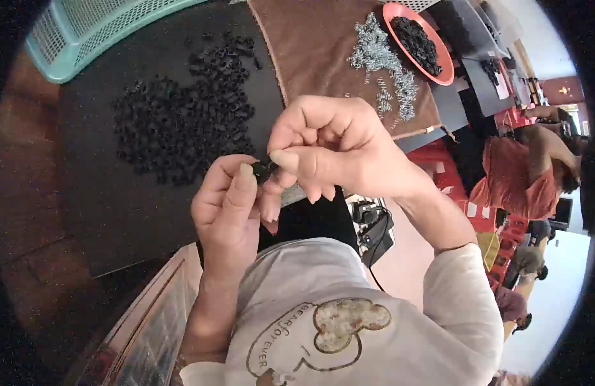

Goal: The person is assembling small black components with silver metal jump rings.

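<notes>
Between my two hands is a small black part (263, 171), seemingly plastic, its exact kind too small to make out. My left hand (225, 215) pinches it between thumb and forefinger. Thumb and fingertips of my right hand (349, 151) are closed at its right end, covering much of it. Beyond my left hand, a heap of small black ring-like pieces (182, 125) lies on the dark tabletop (111, 225). Past my right hand, a pile of small metal springs (378, 55) is spread over a brown cloth (317, 55).
An orange-red oval dish (447, 72) of black pieces stands beside the springs. A green plastic basket (72, 38) sits at the far left. Black adapters with cables (375, 225) are below my right arm. Other people (519, 167) are at the right, near red crates (513, 235).
</notes>
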### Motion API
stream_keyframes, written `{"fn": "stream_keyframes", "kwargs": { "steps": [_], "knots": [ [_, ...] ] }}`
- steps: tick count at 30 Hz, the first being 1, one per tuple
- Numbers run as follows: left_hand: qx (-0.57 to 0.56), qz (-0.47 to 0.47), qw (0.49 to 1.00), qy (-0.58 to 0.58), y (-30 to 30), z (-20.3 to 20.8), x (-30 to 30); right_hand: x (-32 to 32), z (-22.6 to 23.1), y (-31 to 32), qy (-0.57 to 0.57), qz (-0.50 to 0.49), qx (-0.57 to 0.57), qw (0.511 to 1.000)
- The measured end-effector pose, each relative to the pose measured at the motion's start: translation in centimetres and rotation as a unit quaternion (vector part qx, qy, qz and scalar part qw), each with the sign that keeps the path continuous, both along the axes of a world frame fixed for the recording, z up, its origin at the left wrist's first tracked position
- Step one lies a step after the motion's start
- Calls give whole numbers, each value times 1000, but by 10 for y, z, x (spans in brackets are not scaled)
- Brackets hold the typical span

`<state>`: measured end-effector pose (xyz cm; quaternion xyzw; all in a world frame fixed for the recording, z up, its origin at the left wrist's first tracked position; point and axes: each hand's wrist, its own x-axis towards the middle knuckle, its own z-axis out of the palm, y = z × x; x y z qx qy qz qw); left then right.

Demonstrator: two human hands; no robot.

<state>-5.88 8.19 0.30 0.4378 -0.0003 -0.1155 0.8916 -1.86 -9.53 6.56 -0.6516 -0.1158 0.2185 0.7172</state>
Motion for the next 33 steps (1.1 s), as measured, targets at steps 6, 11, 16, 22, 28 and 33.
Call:
{"fn": "stream_keyframes", "kwargs": {
  "steps": [6,11,16,22,28,33],
  "knots": [
    [23,9,1000,2,-1,-1,0,0,-2,0,23,4,-1,1000],
    [57,3,998,-22,-1,-2,-1,-4,-3,1,42,-12,7,999],
    [62,-9,998,-20,0,2,0,-5,-7,-3,55,-2,36,998],
    [90,-25,995,-17,1,1,-1,-5,-10,-8,65,17,43,997],
    [109,-27,994,-12,1,0,-3,-7,-13,-10,81,18,50,995],
    [137,-26,990,-18,0,-1,-3,-11,-16,-11,86,4,72,994]
  ]
}}
